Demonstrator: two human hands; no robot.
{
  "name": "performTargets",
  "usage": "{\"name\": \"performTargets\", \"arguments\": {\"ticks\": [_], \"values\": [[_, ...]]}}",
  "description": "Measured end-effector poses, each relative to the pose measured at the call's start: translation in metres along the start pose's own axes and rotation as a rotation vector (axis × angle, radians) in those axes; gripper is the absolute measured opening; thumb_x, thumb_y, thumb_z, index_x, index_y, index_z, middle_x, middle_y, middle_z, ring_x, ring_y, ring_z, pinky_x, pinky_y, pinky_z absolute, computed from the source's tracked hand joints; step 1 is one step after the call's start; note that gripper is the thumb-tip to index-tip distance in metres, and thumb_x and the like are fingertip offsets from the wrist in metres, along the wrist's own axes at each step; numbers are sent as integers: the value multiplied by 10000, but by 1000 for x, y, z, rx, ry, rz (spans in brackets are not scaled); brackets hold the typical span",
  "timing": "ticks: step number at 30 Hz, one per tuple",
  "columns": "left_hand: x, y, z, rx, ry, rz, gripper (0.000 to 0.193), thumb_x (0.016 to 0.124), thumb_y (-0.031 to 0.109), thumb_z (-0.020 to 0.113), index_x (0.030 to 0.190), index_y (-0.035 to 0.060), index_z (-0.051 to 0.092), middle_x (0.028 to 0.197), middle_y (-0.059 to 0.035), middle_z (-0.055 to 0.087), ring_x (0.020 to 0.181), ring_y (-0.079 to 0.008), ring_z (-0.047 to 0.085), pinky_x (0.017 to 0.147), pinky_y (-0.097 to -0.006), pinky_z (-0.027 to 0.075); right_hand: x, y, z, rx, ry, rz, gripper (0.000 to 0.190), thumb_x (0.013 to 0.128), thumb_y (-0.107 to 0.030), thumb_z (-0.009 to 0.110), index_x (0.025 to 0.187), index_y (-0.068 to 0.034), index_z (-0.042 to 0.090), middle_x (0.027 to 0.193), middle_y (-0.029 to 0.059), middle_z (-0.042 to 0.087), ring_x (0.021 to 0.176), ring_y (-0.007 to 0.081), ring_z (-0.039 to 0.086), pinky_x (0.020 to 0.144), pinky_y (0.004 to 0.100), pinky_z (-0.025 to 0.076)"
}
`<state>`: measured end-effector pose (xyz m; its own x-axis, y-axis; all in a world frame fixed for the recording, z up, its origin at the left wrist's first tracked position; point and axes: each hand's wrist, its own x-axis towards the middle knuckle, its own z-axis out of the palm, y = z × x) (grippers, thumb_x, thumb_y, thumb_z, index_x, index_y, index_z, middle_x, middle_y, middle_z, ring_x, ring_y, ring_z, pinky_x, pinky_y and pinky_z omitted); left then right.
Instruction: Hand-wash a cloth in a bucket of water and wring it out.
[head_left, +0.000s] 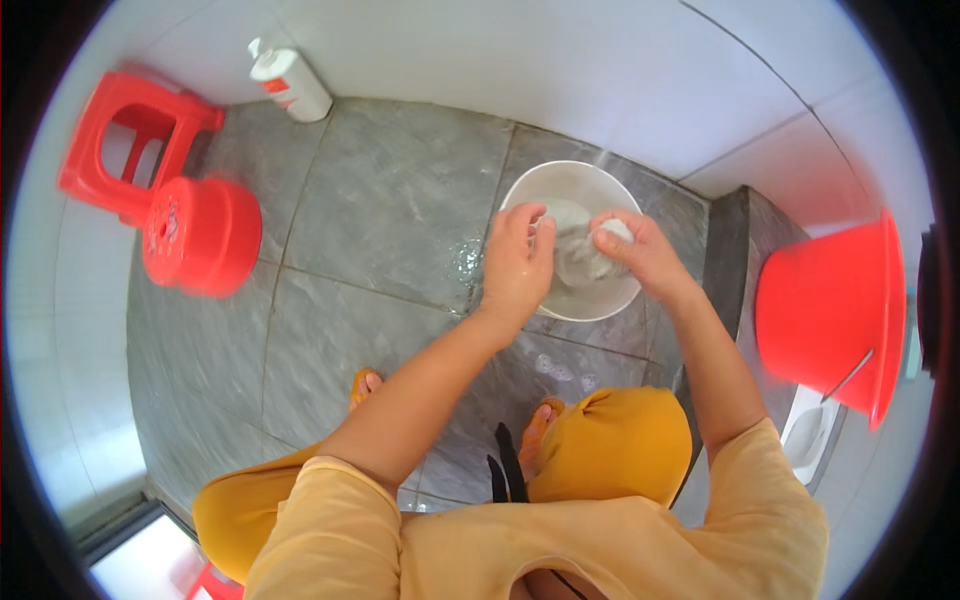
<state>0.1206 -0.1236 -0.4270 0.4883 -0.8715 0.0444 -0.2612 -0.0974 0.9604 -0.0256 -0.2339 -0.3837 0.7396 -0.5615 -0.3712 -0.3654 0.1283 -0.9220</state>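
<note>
A white bucket (592, 307) holding cloudy water stands on the grey tiled floor, close to the wall. My right hand (645, 251) grips a bunched wet white cloth (609, 251) over the bucket's right side, with part of it hanging towards the water. Over the left part of the rim is my left hand (521, 259), its fingers curled and apart, with nothing visible between them. Water streams down into the bucket from the wall side.
Two red plastic stools (238, 236) are at the left. A white pump bottle (296, 86) stands by the wall. A large red bucket (817, 307) is at the right, beyond a raised tiled ledge (731, 255). Suds and water lie on the floor near my feet.
</note>
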Motion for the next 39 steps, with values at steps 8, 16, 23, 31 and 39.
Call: {"name": "performTargets", "arguments": {"ticks": [8, 16, 23, 31, 39], "values": [[29, -35, 37, -1383, -537, -641, 481, 884, 512, 384, 1079, 102, 542, 1060, -108, 568, 976, -234, 568, 816, -368, 472, -8, -18, 70, -129, 85, -560, 230, 733, -224, 718, 871, -115, 569, 799, 5, 591, 763, 101, 565, 677, 272, 452], [18, -2, 57, -1146, -132, -777, 468, 905, 411, 329, 1115, 36, 512, 1076, -110, 572, 1017, -245, 562, 852, -405, 467, 20, 13, 42, -437, 760, -363, 289, 758, -402, 623, 832, -130, 557, 739, 101, 625, 675, 304, 595, 571, 417, 439], [11, -19, 27, -1071, -139, -744, 363, 908, 259, 434, 1192, 34, 442, 1149, -129, 525, 1055, -239, 534, 883, -410, 458, 24, 32, 35, -784, 594, -327, 257, 754, -391, 626, 799, -146, 563, 705, 90, 614, 676, 293, 590, 585, 417, 456], [26, 13, -4, -158, -447, -755, 600, 829, 248, 603, 1298, 14, 311, 1300, -176, 369, 1208, -338, 366, 899, -485, 398, 37, 84, 13, -1444, 178, -400, 563, 708, -302, 688, 1227, -233, 480, 1337, 141, 379, 1195, 437, 357, 927, 475, 359], [37, 8, 6, -455, -329, -914, 707, 871, 358, 525, 1392, 29, 178, 1443, -227, 123, 1299, -487, 120, 957, -639, 246, 102, 116, 18, -1002, -515, 185, 778, 685, -297, 694, 1363, -150, 344, 1373, 183, 344, 1266, 348, 318, 998, 433, 314]]}}
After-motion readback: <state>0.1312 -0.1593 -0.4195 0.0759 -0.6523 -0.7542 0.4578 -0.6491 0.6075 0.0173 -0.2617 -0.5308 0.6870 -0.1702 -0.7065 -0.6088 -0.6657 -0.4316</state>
